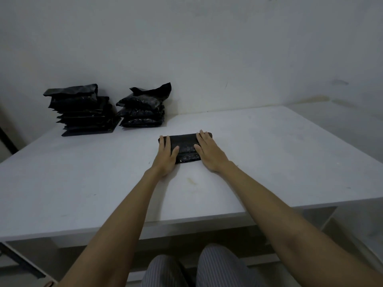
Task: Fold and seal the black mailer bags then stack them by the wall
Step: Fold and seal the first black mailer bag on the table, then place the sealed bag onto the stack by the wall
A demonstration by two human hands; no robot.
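Observation:
A folded black mailer bag (185,147) lies flat on the white table (269,162), a little beyond the middle. My left hand (165,156) presses on its left end with straight fingers. My right hand (210,154) presses flat on its right end. Against the wall at the back left stand two stacks of black mailer bags: a taller left stack (83,111) and a shorter right stack (144,109). The top bag of each stack has a loose, raised flap.
The table's front edge (186,222) runs across below my forearms. My knees in striped trousers (217,266) show under it. The pale wall (228,59) backs the table. A dark frame (8,141) stands at the far left.

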